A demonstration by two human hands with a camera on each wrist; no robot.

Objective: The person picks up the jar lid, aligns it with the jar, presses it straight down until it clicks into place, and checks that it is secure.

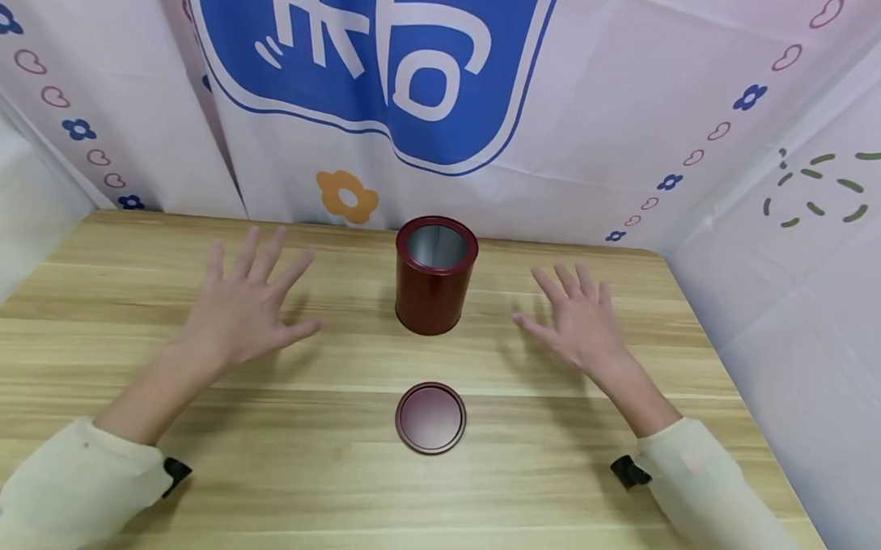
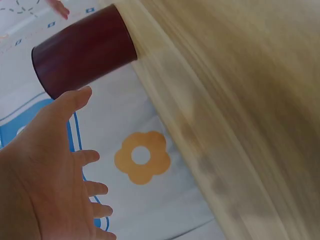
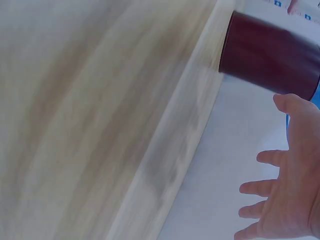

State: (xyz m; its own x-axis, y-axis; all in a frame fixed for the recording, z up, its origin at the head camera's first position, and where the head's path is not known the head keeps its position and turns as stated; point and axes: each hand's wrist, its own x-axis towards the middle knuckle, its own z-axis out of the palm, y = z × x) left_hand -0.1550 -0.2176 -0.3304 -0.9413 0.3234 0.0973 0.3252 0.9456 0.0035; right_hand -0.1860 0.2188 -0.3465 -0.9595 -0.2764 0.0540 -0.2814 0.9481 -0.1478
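A dark red tin can (image 1: 431, 299) stands upright near the back of the wooden table, its top uncovered and its silvery inside showing. Closer to the front lies a round dark red lid (image 1: 431, 419), flat on the wood. To the can's left, my left hand (image 1: 242, 313) hovers palm down with its fingers spread, holding nothing. My right hand (image 1: 577, 324) is likewise spread over the table on the can's right, apart from it. Both wrist views show the can's side, in the left wrist view as a tilted red cylinder (image 2: 85, 50) beyond the thumb.
A white cloth backdrop (image 1: 576, 150) with a blue emblem and an orange flower (image 1: 347, 197) hangs right behind the table's back edge. White cloth (image 1: 812, 280) also borders the right side. The wooden tabletop (image 1: 316, 497) extends toward me around the lid.
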